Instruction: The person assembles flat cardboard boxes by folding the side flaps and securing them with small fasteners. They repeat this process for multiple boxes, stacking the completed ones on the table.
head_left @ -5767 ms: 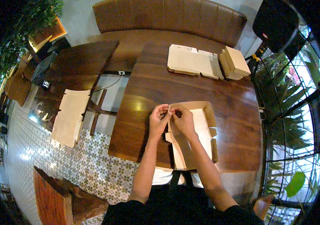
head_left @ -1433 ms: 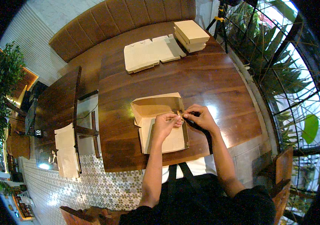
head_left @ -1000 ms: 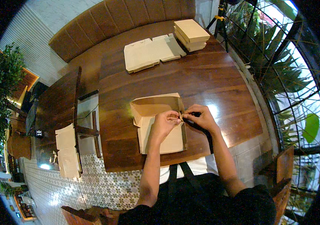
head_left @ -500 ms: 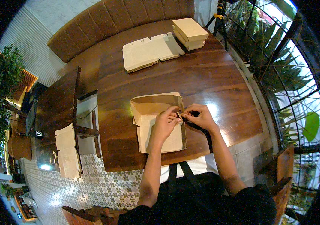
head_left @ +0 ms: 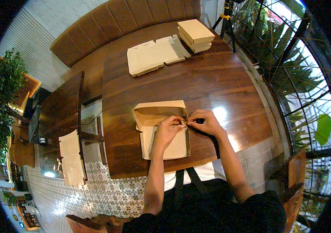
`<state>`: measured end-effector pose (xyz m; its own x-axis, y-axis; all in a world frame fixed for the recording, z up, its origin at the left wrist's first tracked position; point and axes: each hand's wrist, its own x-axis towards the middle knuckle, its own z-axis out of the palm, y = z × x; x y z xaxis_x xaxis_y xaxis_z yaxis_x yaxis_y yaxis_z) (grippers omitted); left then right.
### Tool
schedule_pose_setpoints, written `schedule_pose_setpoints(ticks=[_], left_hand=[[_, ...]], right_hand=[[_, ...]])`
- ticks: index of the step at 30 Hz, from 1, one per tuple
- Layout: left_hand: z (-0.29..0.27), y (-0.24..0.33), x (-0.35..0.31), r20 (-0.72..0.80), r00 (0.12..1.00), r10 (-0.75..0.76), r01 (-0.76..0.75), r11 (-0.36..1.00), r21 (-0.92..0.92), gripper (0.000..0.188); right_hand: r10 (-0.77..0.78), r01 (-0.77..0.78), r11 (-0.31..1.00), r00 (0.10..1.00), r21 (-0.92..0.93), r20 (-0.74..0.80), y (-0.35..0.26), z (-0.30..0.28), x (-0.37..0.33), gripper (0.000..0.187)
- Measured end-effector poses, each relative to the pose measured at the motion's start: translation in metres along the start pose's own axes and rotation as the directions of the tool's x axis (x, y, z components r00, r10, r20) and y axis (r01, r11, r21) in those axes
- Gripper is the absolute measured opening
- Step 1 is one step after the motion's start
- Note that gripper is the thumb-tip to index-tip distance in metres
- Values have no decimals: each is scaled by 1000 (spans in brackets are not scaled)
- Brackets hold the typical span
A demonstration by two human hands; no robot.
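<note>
A partly folded brown cardboard box [head_left: 150, 143] lies on the wooden table close to my body, its far panel raised. My left hand [head_left: 168, 129] reaches over the inside of the box and pinches the cardboard at its right side, where the far and near parts meet. From outside that same edge, my right hand [head_left: 206, 123] pinches the cardboard too, fingertips almost touching those of the left. Fingers cover the exact flap or tab between them.
On the table's far side sit a stack of flat cardboard blanks [head_left: 150, 58] and several folded boxes [head_left: 195, 33]. More flat cardboard [head_left: 72, 157] rests on the left table. A brown padded bench [head_left: 107, 29] curves behind, and a tripod [head_left: 224, 23] stands at the far right.
Both hands remain at the box's right edge, their fingertips shifting slightly over the cardboard. The far panel appears a little lower in view; the camera has tilted slightly.
</note>
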<state>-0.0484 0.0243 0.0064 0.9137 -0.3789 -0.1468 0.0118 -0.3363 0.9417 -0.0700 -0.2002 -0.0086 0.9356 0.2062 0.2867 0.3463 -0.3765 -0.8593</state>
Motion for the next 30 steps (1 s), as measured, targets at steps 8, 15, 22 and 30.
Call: schedule_pose_setpoints(ticks=[8, 15, 22, 30], left_hand=[[1, 4, -3, 15, 999, 31, -30, 998, -62, 25], [5, -1, 0, -38, 999, 37, -38, 999, -37, 28], [11, -4, 3, -111, 994, 11, -15, 999, -34, 31], [15, -1, 4, -30, 996, 87, -89, 992, -93, 37]], right_hand=[[28, -29, 999, 999, 41, 18, -4, -1, -1, 14], [25, -26, 999, 999, 20, 29, -1, 0, -1, 14], [32, -35, 998, 998, 57, 54, 3, 0, -3, 14], [254, -239, 954, 965, 182, -67, 6, 6, -2, 17]])
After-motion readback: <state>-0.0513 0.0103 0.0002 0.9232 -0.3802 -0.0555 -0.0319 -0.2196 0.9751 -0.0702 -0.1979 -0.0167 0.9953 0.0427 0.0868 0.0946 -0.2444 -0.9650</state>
